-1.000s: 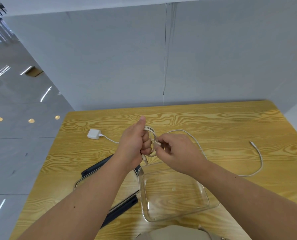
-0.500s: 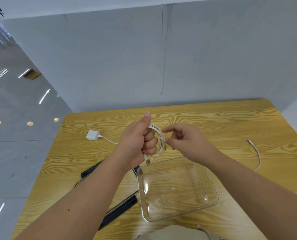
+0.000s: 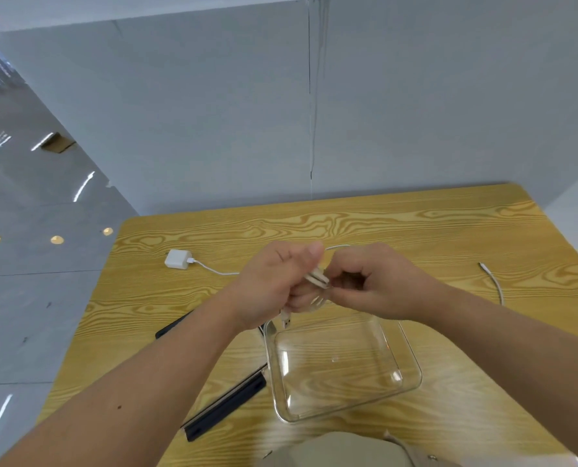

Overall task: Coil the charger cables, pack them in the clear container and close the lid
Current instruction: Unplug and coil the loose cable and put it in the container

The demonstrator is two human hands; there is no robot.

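White coiled cable (image 3: 317, 277), above the clear container (image 3: 343, 364), sits gripped in our fisted left hand (image 3: 274, 284) and pinched by our right hand (image 3: 378, 284), now closer together.

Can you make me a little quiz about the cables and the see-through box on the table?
1. True or false: the clear box already has a cable inside it.
2. Which hand wraps its grip around the coiled cable? A) left hand B) right hand C) neither
3. Fill in: the white plug lies on the table to the ______ of the hands.

Key
1. False: the box is empty.
2. A: the left hand holds the coil while the right hand pinches at it.
3. Left. The loose cable end lies on the right.
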